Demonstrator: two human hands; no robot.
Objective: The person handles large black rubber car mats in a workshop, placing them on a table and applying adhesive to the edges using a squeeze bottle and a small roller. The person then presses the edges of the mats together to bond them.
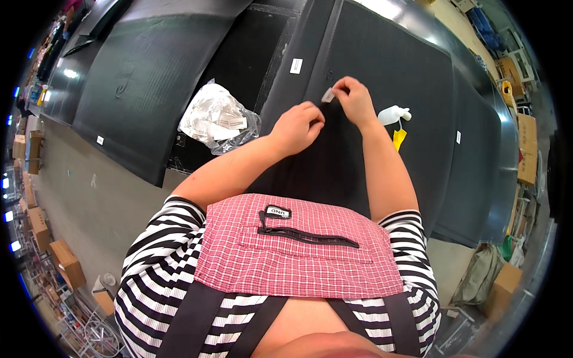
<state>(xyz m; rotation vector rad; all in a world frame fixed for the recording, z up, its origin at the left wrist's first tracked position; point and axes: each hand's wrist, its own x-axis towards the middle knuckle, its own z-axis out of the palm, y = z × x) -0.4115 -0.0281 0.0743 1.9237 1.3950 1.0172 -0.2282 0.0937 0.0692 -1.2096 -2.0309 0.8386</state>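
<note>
My right hand (pixel 353 99) pinches a small white label (pixel 327 95) between thumb and fingertips, just above a large black rubber-like mat (pixel 388 65). Close by on the left, my left hand (pixel 297 127) is closed, its thumb and fingertips pressed together; whatever they may hold is too small to make out. A clear plastic bag of white labels (pixel 218 116) lies left of my left forearm. Another white label (pixel 296 65) lies flat on the black material beyond my left hand. Right of my right forearm lies a white squeeze bottle (pixel 391 114) with a yellow piece (pixel 399 139) beside it.
A second black mat (pixel 131 83) hangs over the table edge at left, bearing a white label (pixel 99 140). More black sheets (pixel 471 161) lie at right, one with a small label (pixel 458 136). Cardboard boxes (pixel 67 262) stand on the floor at left, others (pixel 527 146) at right.
</note>
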